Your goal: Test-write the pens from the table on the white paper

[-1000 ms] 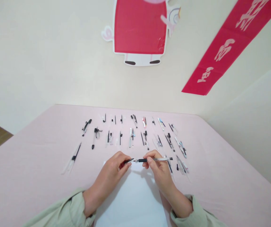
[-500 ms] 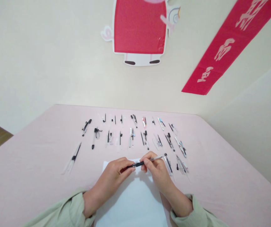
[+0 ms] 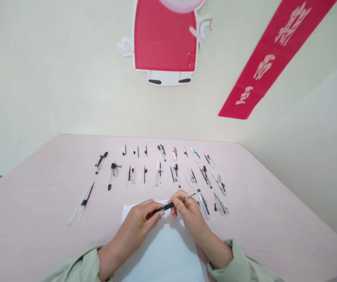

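Note:
Both my hands hold one pen (image 3: 178, 201) over a white sheet of paper (image 3: 159, 246) on the pink table (image 3: 39, 219). My left hand (image 3: 140, 219) pinches the black tip end. My right hand (image 3: 186, 213) grips the clear barrel by its black grip, and the barrel slants up to the right. Beyond my hands lie rows of taken-apart pens and pen parts (image 3: 159, 172).
A single long pen (image 3: 84, 200) lies apart at the left. More pen parts (image 3: 220, 203) lie right of my right hand. A cream wall with a red cartoon cut-out (image 3: 164, 39) and a red banner (image 3: 262, 62) rises behind the table.
My hands have drawn together: the black tip piece and the barrel, apart a second ago, now meet as one pen. The pen tilted up at the right. The view shifted slightly.

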The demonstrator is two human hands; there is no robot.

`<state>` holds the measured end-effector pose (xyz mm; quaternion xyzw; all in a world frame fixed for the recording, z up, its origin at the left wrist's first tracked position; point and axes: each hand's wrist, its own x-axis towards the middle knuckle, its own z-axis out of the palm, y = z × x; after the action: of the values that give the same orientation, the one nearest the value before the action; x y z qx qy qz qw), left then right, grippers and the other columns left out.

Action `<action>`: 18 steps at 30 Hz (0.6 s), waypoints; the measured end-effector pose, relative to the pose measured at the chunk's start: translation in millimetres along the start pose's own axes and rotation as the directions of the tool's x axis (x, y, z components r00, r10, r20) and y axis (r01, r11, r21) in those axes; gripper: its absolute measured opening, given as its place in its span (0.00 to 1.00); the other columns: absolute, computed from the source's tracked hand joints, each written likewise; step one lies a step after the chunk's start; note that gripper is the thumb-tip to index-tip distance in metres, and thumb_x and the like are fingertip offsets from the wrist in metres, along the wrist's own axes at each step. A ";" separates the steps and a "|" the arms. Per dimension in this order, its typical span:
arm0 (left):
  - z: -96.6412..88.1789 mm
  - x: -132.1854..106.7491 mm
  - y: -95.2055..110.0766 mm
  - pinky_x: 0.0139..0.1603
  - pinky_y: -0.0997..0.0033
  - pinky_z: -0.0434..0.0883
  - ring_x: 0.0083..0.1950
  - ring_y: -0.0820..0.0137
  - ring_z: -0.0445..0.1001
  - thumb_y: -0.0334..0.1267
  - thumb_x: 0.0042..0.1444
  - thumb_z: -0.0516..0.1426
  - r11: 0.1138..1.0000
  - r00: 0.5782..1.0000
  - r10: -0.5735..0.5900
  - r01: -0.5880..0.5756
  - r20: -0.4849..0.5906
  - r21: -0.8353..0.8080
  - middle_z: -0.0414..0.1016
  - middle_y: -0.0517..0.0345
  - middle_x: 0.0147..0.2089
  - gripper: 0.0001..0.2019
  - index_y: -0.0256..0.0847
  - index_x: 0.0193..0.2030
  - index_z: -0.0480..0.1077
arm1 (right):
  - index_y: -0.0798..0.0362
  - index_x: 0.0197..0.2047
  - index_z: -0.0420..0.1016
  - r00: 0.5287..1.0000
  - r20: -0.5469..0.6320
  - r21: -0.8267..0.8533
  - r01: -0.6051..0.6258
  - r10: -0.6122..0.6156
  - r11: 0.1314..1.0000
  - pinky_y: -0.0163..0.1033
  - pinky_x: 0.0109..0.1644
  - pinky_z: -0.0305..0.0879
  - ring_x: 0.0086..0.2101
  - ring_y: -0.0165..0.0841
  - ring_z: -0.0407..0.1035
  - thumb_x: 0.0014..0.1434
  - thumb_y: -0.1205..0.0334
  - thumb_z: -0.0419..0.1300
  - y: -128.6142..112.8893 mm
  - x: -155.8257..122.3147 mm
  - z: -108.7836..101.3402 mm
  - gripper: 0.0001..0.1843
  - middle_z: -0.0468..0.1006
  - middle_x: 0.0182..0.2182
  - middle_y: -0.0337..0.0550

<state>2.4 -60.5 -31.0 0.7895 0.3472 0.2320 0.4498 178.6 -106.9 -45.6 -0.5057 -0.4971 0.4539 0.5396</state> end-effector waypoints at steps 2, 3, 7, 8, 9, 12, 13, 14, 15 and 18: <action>-0.9 1.8 -3.9 0.33 0.74 0.64 0.32 0.69 0.71 0.41 0.61 0.54 1.000 0.999 0.018 -0.017 -0.049 0.019 0.74 0.59 0.30 0.10 0.45 0.38 0.77 | 0.53 0.35 0.72 1.000 -0.010 0.015 -0.012 0.012 1.000 0.33 0.26 0.55 0.20 0.27 0.58 0.61 0.44 0.57 -0.2 1.4 -2.1 0.19 0.63 0.17 0.32; -1.9 2.7 -6.3 0.33 0.73 0.65 0.32 0.68 0.71 0.42 0.61 0.53 0.999 0.997 0.023 -0.021 -0.077 0.027 0.74 0.58 0.31 0.11 0.46 0.41 0.77 | 0.53 0.35 0.73 1.000 -0.027 0.034 -0.014 0.015 0.999 0.33 0.25 0.53 0.19 0.26 0.56 0.60 0.44 0.57 0.1 2.4 -4.0 0.19 0.62 0.16 0.31; -6.6 5.2 -18.3 0.37 0.70 0.69 0.37 0.66 0.72 0.45 0.62 0.52 0.999 0.983 0.021 -0.013 -0.182 0.047 0.75 0.54 0.39 0.14 0.47 0.47 0.75 | 0.54 0.33 0.74 0.987 -0.157 0.106 0.000 0.017 0.994 0.33 0.25 0.51 0.19 0.26 0.55 0.62 0.47 0.56 0.8 8.7 -15.5 0.18 0.61 0.16 0.32; -7.5 5.6 -21.6 0.37 0.70 0.69 0.38 0.65 0.72 0.45 0.62 0.52 0.999 0.977 0.033 -0.025 -0.211 0.043 0.75 0.54 0.40 0.14 0.47 0.48 0.75 | 0.54 0.32 0.74 0.985 -0.168 0.100 -0.012 0.029 0.995 0.33 0.25 0.52 0.19 0.26 0.55 0.61 0.49 0.57 -0.3 10.5 -18.4 0.17 0.62 0.16 0.32; -8.1 5.9 -24.7 0.37 0.70 0.70 0.39 0.65 0.72 0.45 0.62 0.52 0.999 0.970 0.040 -0.031 -0.238 0.040 0.74 0.53 0.41 0.14 0.47 0.48 0.75 | 0.54 0.31 0.74 0.987 -0.154 0.078 -0.036 0.047 0.996 0.32 0.25 0.53 0.20 0.26 0.57 0.60 0.52 0.58 -2.1 12.0 -21.1 0.14 0.63 0.17 0.32; -8.6 6.4 -32.3 0.37 0.69 0.71 0.39 0.64 0.72 0.45 0.61 0.52 0.998 0.948 0.048 -0.036 -0.316 0.045 0.73 0.53 0.42 0.14 0.47 0.49 0.74 | 0.53 0.36 0.76 0.996 -0.003 -0.091 -0.095 0.095 0.991 0.32 0.28 0.59 0.22 0.27 0.64 0.57 0.61 0.59 -11.3 11.1 -26.8 0.06 0.71 0.20 0.35; -8.2 6.4 -34.0 0.37 0.70 0.71 0.40 0.64 0.72 0.45 0.61 0.52 0.998 0.944 0.053 -0.042 -0.325 0.041 0.73 0.54 0.42 0.14 0.48 0.49 0.74 | 0.52 0.38 0.77 0.994 0.058 -0.159 -0.086 0.096 0.984 0.32 0.30 0.61 0.24 0.28 0.66 0.57 0.64 0.58 -14.6 8.6 -28.1 0.07 0.74 0.22 0.36; -7.5 6.2 -35.3 0.37 0.70 0.72 0.41 0.64 0.72 0.46 0.61 0.52 0.998 0.944 0.055 -0.047 -0.324 0.034 0.73 0.54 0.43 0.15 0.49 0.50 0.74 | 0.51 0.39 0.77 0.990 0.110 -0.221 -0.064 0.090 0.973 0.32 0.31 0.62 0.25 0.28 0.68 0.57 0.66 0.57 -17.6 5.3 -29.4 0.09 0.76 0.23 0.36; -6.5 5.8 -36.2 0.37 0.70 0.72 0.41 0.65 0.73 0.46 0.61 0.52 0.998 0.947 0.061 -0.057 -0.316 0.021 0.73 0.54 0.44 0.15 0.49 0.51 0.74 | 0.50 0.40 0.78 0.986 0.149 -0.276 -0.035 0.079 0.961 0.32 0.32 0.62 0.27 0.29 0.69 0.56 0.68 0.57 -20.0 1.6 -31.5 0.10 0.78 0.25 0.37; -2.4 4.4 -36.9 0.34 0.71 0.73 0.34 0.68 0.73 0.49 0.60 0.54 1.000 0.961 0.005 -0.009 -0.276 -0.014 0.73 0.55 0.46 0.21 0.50 0.60 0.66 | 0.50 0.35 0.78 0.981 0.189 -0.410 0.044 0.038 0.911 0.31 0.30 0.61 0.27 0.29 0.70 0.54 0.71 0.57 -23.7 -5.8 -48.9 0.11 0.79 0.26 0.36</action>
<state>-8.9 -42.8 -61.7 0.7472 0.4019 0.3442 0.4021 226.4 -119.0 -22.1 -0.5611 -0.6323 0.3848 0.3705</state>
